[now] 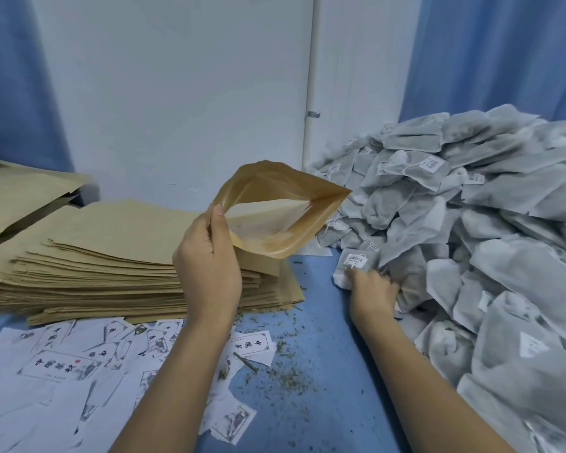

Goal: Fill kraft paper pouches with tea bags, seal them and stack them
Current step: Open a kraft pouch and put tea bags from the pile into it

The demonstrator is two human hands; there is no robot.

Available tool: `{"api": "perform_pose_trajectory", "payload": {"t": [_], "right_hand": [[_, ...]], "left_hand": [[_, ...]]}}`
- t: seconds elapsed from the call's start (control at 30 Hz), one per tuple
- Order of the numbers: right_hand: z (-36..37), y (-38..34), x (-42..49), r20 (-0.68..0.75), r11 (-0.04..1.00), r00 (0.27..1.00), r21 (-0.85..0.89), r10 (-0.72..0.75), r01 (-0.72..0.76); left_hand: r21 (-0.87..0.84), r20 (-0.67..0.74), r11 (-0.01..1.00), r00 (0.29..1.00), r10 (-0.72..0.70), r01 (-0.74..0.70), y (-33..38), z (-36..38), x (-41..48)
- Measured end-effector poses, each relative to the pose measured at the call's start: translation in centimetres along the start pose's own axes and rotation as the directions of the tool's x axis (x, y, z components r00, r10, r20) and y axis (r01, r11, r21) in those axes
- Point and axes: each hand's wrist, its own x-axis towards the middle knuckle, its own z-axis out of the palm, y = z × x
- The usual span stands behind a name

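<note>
The kraft pouch is held up off the table near the middle of the view, its mouth spread wide and facing the camera, so the pale lining shows. The left hand pinches its rim at the pouch's 8 o'clock corner, thumb on the near edge and fingers curled behind. At 4 o'clock from the pouch, the right hand reaches into the foot of the tea bag heap, fingers curled around a single tea bag with a white tag. The heap fills the side from 2 to 5 o'clock. At 9 o'clock lies a stack of flat pouches, just beneath the raised one. At 7 o'clock, printed paper labels are scattered over the blue table, with loose tea crumbs at 6 o'clock.
</note>
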Motion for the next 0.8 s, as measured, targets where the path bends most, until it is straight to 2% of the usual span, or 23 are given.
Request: {"api": "perform_pose_trajectory", "payload": {"t": [0.07,0.17,0.27,0.33,0.4,0.43,0.5,0.57,0.6,0.67,0.73,0.8], "right_hand": [[-0.4,0.3,0.5,-0.008,0.996,1.000,0.087,-0.017,0.018],[-1.6,0.1,0.9,-0.047,0.952,0.999,0.304,-0.011,0.025],[-2.7,-1.9,0.6,-0.143,0.820,0.986,0.553,-0.082,0.148],[-3.4,-3.9,0.8,-0.084,0.764,0.986,0.624,-0.142,0.163],[-4.2,-5.5,1.6,-0.008,0.767,0.993,0.635,-0.121,0.099],[-4.5,-5.9,2.3,-0.037,0.780,0.997,0.621,-0.069,0.077],[-4.7,-6.3,4.2,-0.236,0.835,0.971,0.541,0.034,0.102],[-4.4,-6.4,6.7,-0.429,0.888,0.904,0.414,-0.003,0.199],[-4.0,-6.2,8.2,-0.449,0.920,0.890,0.309,-0.081,0.239],[-2.6,-5.8,11.4,-0.302,0.964,0.925,0.062,-0.230,0.260],[-1.0,-5.5,14.0,-0.126,0.965,0.961,-0.130,-0.244,0.228],[0.7,-5.1,15.7,-0.045,0.953,0.976,-0.228,-0.214,0.198]], "left_hand": [[-0.007,-0.015,1.000,1.000,-0.010,0.010,-0.2,0.4,0.7],[0.001,-0.043,1.000,0.999,-0.017,0.017,-0.5,1.0,1.7],[0.004,-0.071,1.000,0.997,-0.008,0.009,-0.7,1.4,2.6],[-0.008,-0.079,1.000,0.997,-0.022,0.022,-1.1,1.7,3.1],[-0.007,-0.084,1.000,0.996,-0.025,0.024,-1.4,2.2,3.6],[-0.004,-0.083,1.000,0.996,-0.024,0.024,-1.6,2.4,3.9],[-0.003,-0.076,1.000,0.997,-0.023,0.023,-1.9,2.9,4.4],[-0.007,-0.072,1.000,0.997,-0.019,0.019,-2.5,3.5,5.1],[-0.011,-0.072,1.000,0.997,-0.016,0.016,-2.8,3.8,5.6],[-0.016,-0.075,1.000,0.997,-0.014,0.013,-3.4,4.6,6.6],[-0.026,-0.089,1.000,0.996,-0.012,0.009,-4.0,5.5,7.3],[-0.045,-0.105,0.999,0.994,-0.024,0.020,-4.4,6.4,7.8]]}}
